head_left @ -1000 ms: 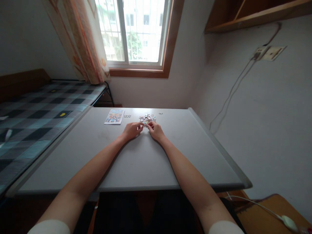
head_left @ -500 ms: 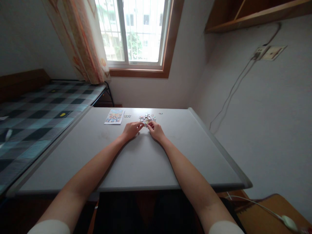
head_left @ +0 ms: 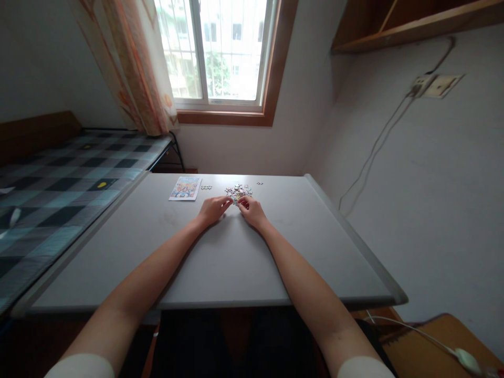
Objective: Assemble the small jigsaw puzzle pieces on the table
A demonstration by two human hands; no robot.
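Observation:
A heap of small jigsaw puzzle pieces lies towards the far side of the white table. At the heap's near edge, my left hand has its thumb and fingers pinched together. My right hand faces it from the other side, also pinched. Between the fingertips a small puzzle piece seems to show, though it is too tiny to make out well. Left of the heap are a small group of pieces and a colourful printed picture sheet. A few more pieces lie to the right.
A bed with a checked cover runs along the left, beside a curtain. Behind the table is a window. Cables hang on the right wall below a socket. At lower right sits a brown seat.
Almost nothing differs. Both hands stay at the near edge of the heap with their fingers pinched, and the pieces and sheet keep their places.

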